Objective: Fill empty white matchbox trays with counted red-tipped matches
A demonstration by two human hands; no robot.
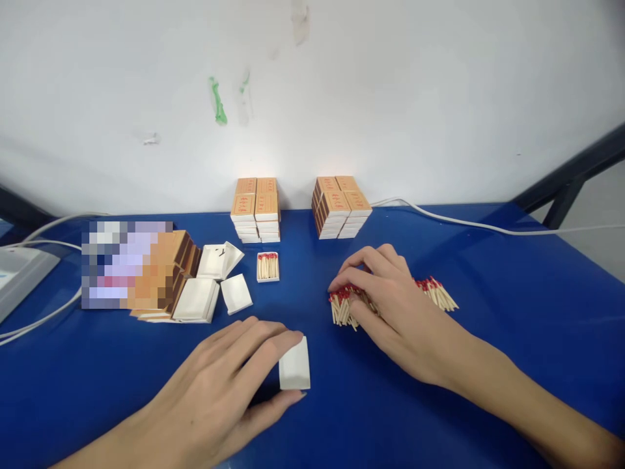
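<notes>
The blue tabletop [488,339] spreads before you, with two stacks of matchboxes [256,208] at its far edge. Your right hand [390,306] lies curled over the loose pile of matches [343,311] at centre right; you cannot tell whether it grips any. Your left hand [229,378] pinches a small white tray [294,368], close to you and left of the pile.

The left hand [229,374] rests on the blue table [512,312], its fingertips [293,339] and thumb pinching a white empty tray [295,367]. The right hand [390,299] lies over a loose pile of matches [390,296], red heads poking out beyond its fingers [342,281]. Past the fingertips of both hands sits a filled tray of matches [267,266], with two stacks of matchboxes [256,210] farther back by the wall.
</notes>
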